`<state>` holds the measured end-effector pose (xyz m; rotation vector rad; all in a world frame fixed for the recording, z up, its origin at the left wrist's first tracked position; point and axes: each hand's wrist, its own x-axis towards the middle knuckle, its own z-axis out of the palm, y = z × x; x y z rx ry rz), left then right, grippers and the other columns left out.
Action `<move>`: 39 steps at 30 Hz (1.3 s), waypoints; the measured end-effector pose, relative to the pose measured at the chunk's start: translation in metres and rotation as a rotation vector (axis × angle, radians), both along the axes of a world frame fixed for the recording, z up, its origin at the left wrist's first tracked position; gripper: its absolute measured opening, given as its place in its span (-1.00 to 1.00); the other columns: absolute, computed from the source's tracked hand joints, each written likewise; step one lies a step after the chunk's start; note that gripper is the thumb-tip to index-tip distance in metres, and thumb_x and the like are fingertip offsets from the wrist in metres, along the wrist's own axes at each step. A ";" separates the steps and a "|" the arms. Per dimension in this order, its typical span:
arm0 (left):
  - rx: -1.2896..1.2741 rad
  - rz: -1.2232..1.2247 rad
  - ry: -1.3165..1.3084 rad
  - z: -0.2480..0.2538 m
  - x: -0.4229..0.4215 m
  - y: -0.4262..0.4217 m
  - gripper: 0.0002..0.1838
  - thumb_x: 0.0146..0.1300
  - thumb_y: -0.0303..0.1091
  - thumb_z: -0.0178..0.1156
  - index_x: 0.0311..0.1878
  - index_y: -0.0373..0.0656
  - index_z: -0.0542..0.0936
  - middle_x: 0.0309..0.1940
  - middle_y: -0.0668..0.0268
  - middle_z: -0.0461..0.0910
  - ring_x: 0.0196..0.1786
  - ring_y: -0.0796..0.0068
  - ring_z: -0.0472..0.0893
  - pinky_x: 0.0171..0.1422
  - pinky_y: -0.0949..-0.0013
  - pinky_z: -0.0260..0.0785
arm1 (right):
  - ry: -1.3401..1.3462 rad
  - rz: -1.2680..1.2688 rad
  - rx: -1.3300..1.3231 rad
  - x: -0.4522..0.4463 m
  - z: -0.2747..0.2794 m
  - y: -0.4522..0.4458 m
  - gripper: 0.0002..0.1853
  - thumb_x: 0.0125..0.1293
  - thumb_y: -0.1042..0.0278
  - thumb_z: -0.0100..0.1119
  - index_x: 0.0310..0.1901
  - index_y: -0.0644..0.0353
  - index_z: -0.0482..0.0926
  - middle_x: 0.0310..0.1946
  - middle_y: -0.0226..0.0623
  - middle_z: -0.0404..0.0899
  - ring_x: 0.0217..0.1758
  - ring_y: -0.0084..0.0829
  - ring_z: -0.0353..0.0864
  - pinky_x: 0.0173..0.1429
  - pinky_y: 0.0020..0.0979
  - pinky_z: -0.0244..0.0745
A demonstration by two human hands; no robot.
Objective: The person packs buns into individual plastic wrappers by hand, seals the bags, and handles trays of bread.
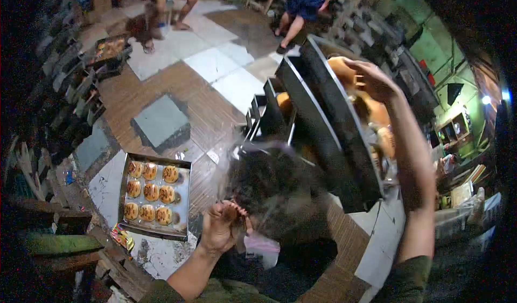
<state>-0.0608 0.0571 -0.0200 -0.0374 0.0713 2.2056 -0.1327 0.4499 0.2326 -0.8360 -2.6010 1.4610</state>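
My left hand (219, 228) is closed, fingers curled on the edge of what looks like a clear plastic bag (262, 245). The bag's upper part is blurred, with a dark area showing through it. Up at the right, my right hand (374, 81) has its fingers curled over a golden-brown bun (341, 69), smeared by motion. Below that hand, more buns (385, 141) lie in the top one of several stacked dark baking trays (318, 109). The stack's lower trays are mostly hidden, with one bun (284, 103) showing between them.
On the floor at left sits a tray (189, 195) holding several round buns with dark markings. A yellow-red wrapper (123, 237) lies beside it. Another filled tray (107, 50) is farther back. Two people (307, 7) are at the far side. Stacked wood (70, 222) lines the left.
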 end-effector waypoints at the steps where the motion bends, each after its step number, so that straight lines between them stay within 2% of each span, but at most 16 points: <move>1: -0.041 -0.001 0.032 0.008 0.002 0.002 -0.66 0.17 -0.12 0.06 -0.22 -0.24 0.49 -0.41 0.14 0.55 -0.34 0.20 0.56 -0.24 0.15 0.47 | 0.056 -0.058 0.014 -0.006 0.007 -0.024 -0.56 0.07 -0.01 0.19 -0.10 0.12 0.46 -0.25 -0.43 0.45 -0.22 -0.54 0.35 -0.06 -0.42 0.25; 4: -0.125 0.174 0.069 0.016 -0.008 0.000 -0.77 0.15 -0.26 0.07 -0.29 -0.26 0.53 -0.41 0.14 0.56 -0.36 0.23 0.57 -0.20 0.22 0.46 | -0.188 0.302 0.435 -0.023 0.025 -0.029 -0.53 0.09 0.10 0.20 -0.04 0.18 0.38 -0.17 -0.31 0.47 -0.14 -0.47 0.43 -0.08 -0.42 0.37; 7: -0.238 0.231 0.211 0.026 0.002 -0.020 -0.95 0.07 -0.62 0.10 -0.40 -0.31 0.55 -0.39 0.15 0.60 -0.33 0.39 0.58 -0.17 0.38 0.44 | 0.030 0.161 0.169 -0.005 0.004 0.002 -0.54 0.10 0.10 0.17 -0.04 0.21 0.37 -0.16 -0.25 0.47 -0.14 -0.43 0.48 -0.07 -0.32 0.43; 10: -0.455 0.159 0.525 0.033 0.004 -0.032 -0.98 0.08 -0.60 0.14 -0.40 -0.33 0.55 -0.38 0.16 0.60 -0.32 0.44 0.57 -0.19 0.44 0.42 | 0.578 0.135 -0.467 0.076 0.038 -0.058 -0.44 0.10 0.02 0.10 0.05 0.23 0.33 -0.08 -0.17 0.45 -0.03 -0.33 0.48 0.00 -0.23 0.43; 14: -0.652 -0.135 0.872 0.058 0.010 -0.030 -0.91 0.13 -0.51 0.14 -0.41 -0.36 0.55 -0.42 0.17 0.60 -0.38 0.51 0.56 -0.25 0.48 0.41 | 0.496 -0.049 -0.426 0.204 0.033 -0.180 -0.49 0.07 0.13 0.12 0.06 0.13 0.32 -0.03 -0.23 0.41 0.06 -0.30 0.42 0.10 -0.25 0.36; 16: -0.757 -0.234 1.051 0.071 0.020 -0.018 -0.88 0.11 -0.46 0.18 -0.40 -0.35 0.57 -0.48 0.25 0.60 -0.43 0.58 0.54 -0.29 0.53 0.39 | 0.390 -0.103 -0.220 0.256 -0.019 -0.179 -0.38 0.06 -0.10 0.08 0.04 0.21 0.30 -0.08 -0.20 0.41 -0.03 -0.33 0.43 0.04 -0.29 0.37; 18: -0.802 -0.242 1.187 0.071 0.034 -0.010 -0.85 0.10 -0.42 0.20 -0.42 -0.34 0.59 -0.54 0.36 0.58 -0.49 0.66 0.49 -0.37 0.59 0.33 | 0.456 -0.097 -0.291 0.301 -0.070 -0.192 -0.52 0.16 0.08 0.13 0.03 0.16 0.32 -0.11 -0.31 0.42 -0.06 -0.47 0.42 0.02 -0.36 0.36; 20: -0.836 -0.342 1.383 0.077 0.046 -0.009 -0.84 0.11 -0.39 0.21 -0.43 -0.33 0.59 -0.56 0.42 0.56 -0.50 0.74 0.44 -0.43 0.62 0.26 | 0.341 -0.113 -0.288 0.329 -0.070 -0.235 -0.55 0.17 0.14 0.16 0.00 0.21 0.32 -0.14 -0.33 0.43 -0.11 -0.52 0.43 0.02 -0.45 0.35; 22: -0.799 -0.438 1.273 0.081 0.048 -0.015 -0.82 0.11 -0.37 0.20 -0.46 -0.31 0.59 -0.60 0.42 0.54 -0.56 0.75 0.41 -0.49 0.63 0.22 | 0.255 -0.205 -0.391 0.348 -0.095 -0.247 -0.53 0.12 0.23 0.22 0.00 0.22 0.30 -0.14 -0.33 0.43 -0.14 -0.55 0.45 0.01 -0.49 0.34; 24: -1.105 -0.512 1.265 0.104 0.040 -0.024 -0.82 0.11 -0.38 0.20 -0.51 -0.31 0.56 -0.64 0.38 0.52 -0.62 0.70 0.43 -0.55 0.60 0.24 | 0.512 -0.384 -0.430 0.362 -0.129 -0.238 -0.45 0.10 0.11 0.20 0.03 0.26 0.28 -0.12 -0.28 0.41 -0.06 -0.49 0.41 0.06 -0.45 0.31; 25: -0.935 -0.497 1.026 0.101 0.039 -0.031 -0.80 0.12 -0.39 0.19 -0.54 -0.31 0.52 -0.68 0.31 0.50 -0.68 0.62 0.45 -0.61 0.56 0.28 | 0.622 -0.455 -0.386 0.361 -0.144 -0.237 -0.44 0.11 0.08 0.18 0.03 0.27 0.27 -0.12 -0.27 0.41 -0.04 -0.48 0.40 0.08 -0.44 0.29; 28: -0.881 -0.653 0.832 0.108 0.052 -0.042 -0.80 0.13 -0.41 0.16 -0.56 -0.29 0.48 -0.69 0.24 0.50 -0.69 0.55 0.47 -0.66 0.51 0.29 | 0.745 -0.444 -0.329 0.339 -0.175 -0.231 -0.43 0.12 0.04 0.13 0.04 0.28 0.27 -0.10 -0.25 0.40 -0.06 -0.43 0.42 0.08 -0.40 0.30; 32: -0.943 -0.484 0.750 0.091 0.035 -0.060 -0.81 0.09 -0.44 0.20 -0.55 -0.27 0.43 -0.70 0.24 0.48 -0.71 0.53 0.45 -0.67 0.49 0.27 | 0.998 -0.574 -0.628 0.314 -0.165 -0.231 -0.40 0.08 0.01 0.15 0.03 0.26 0.26 -0.10 -0.22 0.40 -0.11 -0.38 0.45 0.05 -0.35 0.35; 34: -1.018 -0.573 0.820 0.097 0.039 -0.053 -0.79 0.06 -0.45 0.22 -0.59 -0.24 0.42 -0.70 0.25 0.48 -0.71 0.54 0.45 -0.65 0.49 0.26 | 0.852 -0.467 -0.492 0.305 -0.172 -0.230 -0.42 0.05 0.05 0.13 0.01 0.26 0.26 -0.13 -0.23 0.40 -0.11 -0.39 0.45 0.00 -0.41 0.37; 38: -1.142 -0.436 0.952 0.068 0.023 -0.044 -0.80 0.03 -0.40 0.28 -0.59 -0.27 0.51 -0.68 0.35 0.49 -0.64 0.67 0.41 -0.59 0.57 0.21 | 0.909 -0.420 -0.737 0.308 -0.159 -0.235 -0.36 -0.07 0.10 0.26 -0.02 0.27 0.24 -0.15 -0.20 0.41 -0.08 -0.39 0.45 0.04 -0.37 0.38; 39: -1.164 -0.471 0.954 0.070 0.021 -0.042 -0.80 0.00 -0.37 0.32 -0.56 -0.28 0.55 -0.66 0.39 0.49 -0.62 0.70 0.39 -0.56 0.59 0.20 | 0.870 -0.347 -0.649 0.304 -0.166 -0.232 -0.37 -0.08 0.16 0.28 -0.02 0.27 0.23 -0.14 -0.17 0.42 -0.06 -0.36 0.45 0.05 -0.35 0.37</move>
